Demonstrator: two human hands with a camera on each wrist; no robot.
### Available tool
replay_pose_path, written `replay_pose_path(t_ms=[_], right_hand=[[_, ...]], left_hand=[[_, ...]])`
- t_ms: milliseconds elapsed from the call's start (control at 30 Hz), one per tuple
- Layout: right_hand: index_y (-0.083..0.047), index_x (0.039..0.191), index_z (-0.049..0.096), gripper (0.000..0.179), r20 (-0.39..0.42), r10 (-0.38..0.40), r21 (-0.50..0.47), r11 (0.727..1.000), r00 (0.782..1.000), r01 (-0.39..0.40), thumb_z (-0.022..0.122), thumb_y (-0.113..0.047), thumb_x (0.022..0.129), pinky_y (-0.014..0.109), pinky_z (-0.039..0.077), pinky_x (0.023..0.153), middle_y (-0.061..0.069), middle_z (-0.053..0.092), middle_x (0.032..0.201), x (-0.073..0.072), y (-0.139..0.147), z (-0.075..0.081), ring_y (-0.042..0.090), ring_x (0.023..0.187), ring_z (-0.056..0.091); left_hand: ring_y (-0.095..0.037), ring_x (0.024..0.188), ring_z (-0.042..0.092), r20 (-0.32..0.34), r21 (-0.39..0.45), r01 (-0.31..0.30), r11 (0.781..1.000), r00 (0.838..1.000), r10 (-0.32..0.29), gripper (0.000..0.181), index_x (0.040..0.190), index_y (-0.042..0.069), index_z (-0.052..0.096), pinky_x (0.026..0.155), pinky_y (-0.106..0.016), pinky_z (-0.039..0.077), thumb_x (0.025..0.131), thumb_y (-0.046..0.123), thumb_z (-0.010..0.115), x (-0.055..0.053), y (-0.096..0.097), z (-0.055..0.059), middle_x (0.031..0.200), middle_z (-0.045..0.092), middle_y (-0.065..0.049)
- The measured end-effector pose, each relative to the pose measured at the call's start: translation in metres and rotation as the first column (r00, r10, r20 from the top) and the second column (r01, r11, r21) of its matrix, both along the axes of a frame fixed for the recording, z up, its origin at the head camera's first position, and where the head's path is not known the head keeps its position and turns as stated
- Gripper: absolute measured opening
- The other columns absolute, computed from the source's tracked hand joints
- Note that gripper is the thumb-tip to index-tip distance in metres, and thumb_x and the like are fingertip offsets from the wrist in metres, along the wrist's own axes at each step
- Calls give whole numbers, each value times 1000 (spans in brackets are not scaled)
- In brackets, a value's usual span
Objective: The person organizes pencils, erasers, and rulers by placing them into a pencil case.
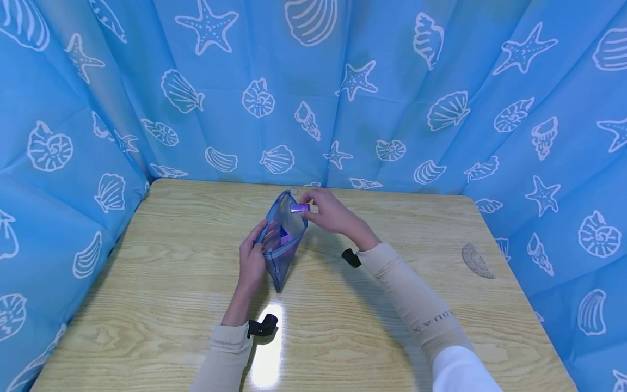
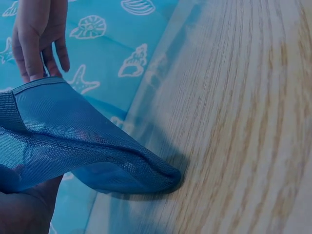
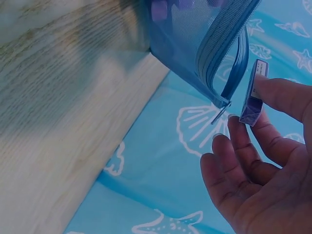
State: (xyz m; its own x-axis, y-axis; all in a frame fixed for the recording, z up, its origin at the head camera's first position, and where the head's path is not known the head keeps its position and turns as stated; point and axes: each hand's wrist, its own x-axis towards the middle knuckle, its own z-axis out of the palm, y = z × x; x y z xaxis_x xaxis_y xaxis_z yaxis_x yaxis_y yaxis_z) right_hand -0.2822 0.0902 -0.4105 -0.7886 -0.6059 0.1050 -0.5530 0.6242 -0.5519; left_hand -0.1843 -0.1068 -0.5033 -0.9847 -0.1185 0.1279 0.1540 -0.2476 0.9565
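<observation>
A blue mesh zipper pouch (image 1: 290,246) is held with its mouth spread, its lower tip pointing toward me. My left hand (image 1: 251,262) grips its left edge, thumb inside the rim side. Through the mesh show several small purple and dark blue pieces (image 1: 286,238). At the mouth's upper right, my right hand (image 1: 329,211) pinches a small purple wrapped block (image 1: 299,208) between thumb and fingers. The right wrist view shows a white label on that block (image 3: 252,95), beside the zipper end (image 3: 223,103); the other fingers are loosely bent. In the left wrist view the pouch (image 2: 83,122) hides most of the left hand.
A clear semicircular protractor (image 1: 477,261) lies at the right of the wooden table (image 1: 171,272). Blue curtains (image 1: 220,136) with white shell prints hang behind the table's back edge and at both sides. Black cameras (image 1: 264,325) are on both wrists.
</observation>
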Motion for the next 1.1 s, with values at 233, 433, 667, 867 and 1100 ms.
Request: replay_pose_path(t_ms=[233, 433, 667, 867, 1100], right_hand=[[1, 113, 67, 18, -8, 14, 59, 998, 1000, -13, 64, -8, 98, 42, 51, 97, 14, 67, 111, -1, -8, 2, 30, 108, 59], [1, 112, 66, 18, -38, 13, 98, 995, 999, -9, 66, -8, 97, 42, 51, 101, 14, 67, 111, -1, -14, 2, 32, 111, 60], [-2, 114, 68, 20, -83, -1, 183, 983, 997, 17, 67, -13, 97, 40, 52, 98, 11, 67, 110, 0, -22, 1, 28, 107, 58], [-4, 114, 68, 20, -113, -21, 239, 970, 993, 48, 67, -14, 97, 38, 52, 95, 11, 63, 111, 2, -28, -2, 26, 107, 56], [-5, 115, 67, 20, -124, -47, 272, 959, 991, 79, 67, -15, 98, 40, 52, 94, 12, 59, 114, 6, -33, -3, 28, 111, 53]], left_hand=[[-43, 134, 54, 2, -6, -1, 1000, 1000, 1, 61, 152, -7, 37, 110, -46, 50, 94, -11, 21, 1, -1, 0, 145, 53, -28], [-42, 134, 54, -9, -20, 0, 1000, 1000, 0, 61, 152, -5, 38, 109, -48, 51, 94, -11, 22, 0, -1, -1, 145, 53, -27], [-42, 134, 53, -6, -21, -1, 1000, 1000, 1, 62, 152, -5, 38, 111, -48, 49, 93, -12, 22, 2, -1, 1, 146, 53, -27], [-42, 134, 53, -6, -4, -1, 1000, 1000, 1, 61, 152, -5, 39, 111, -45, 50, 94, -11, 22, 2, -1, 2, 145, 53, -28], [-43, 135, 52, -25, -19, 4, 1000, 1000, -5, 61, 152, -6, 38, 111, -48, 49, 94, -12, 21, 2, -2, 0, 146, 52, -29]])
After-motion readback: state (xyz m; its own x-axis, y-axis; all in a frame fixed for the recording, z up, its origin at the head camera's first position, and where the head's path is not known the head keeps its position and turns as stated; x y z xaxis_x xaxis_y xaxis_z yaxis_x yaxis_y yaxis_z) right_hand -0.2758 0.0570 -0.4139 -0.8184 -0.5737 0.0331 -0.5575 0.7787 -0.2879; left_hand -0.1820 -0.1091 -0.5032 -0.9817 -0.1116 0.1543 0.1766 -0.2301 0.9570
